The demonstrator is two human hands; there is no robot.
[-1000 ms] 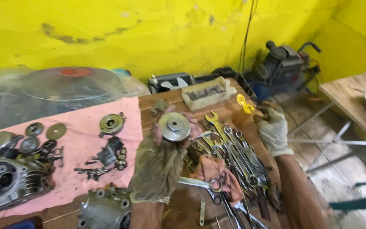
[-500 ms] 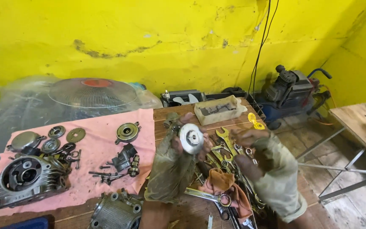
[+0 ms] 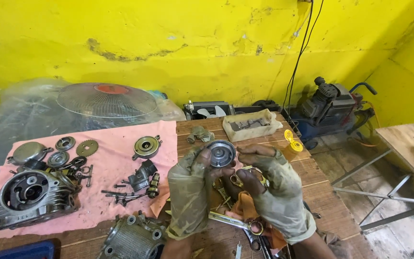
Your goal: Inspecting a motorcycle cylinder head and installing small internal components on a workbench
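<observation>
Your gloved left hand (image 3: 190, 189) and gloved right hand (image 3: 270, 187) both grip the round grey metal disc (image 3: 221, 153), raised above the wooden workbench (image 3: 312, 172) beside the pink cloth's (image 3: 116, 144) right edge.

Stained yellow wall (image 3: 178, 43) behind a wooden workbench (image 3: 322, 192); planked floor (image 3: 389, 240) beside.

engine head (image 3: 29, 196) left of wrenches (image 3: 245, 225), on cloth (image 3: 120, 144)

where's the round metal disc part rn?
Head view, centre: round metal disc part held up between left hand and right hand, above the wooden bench.
</observation>
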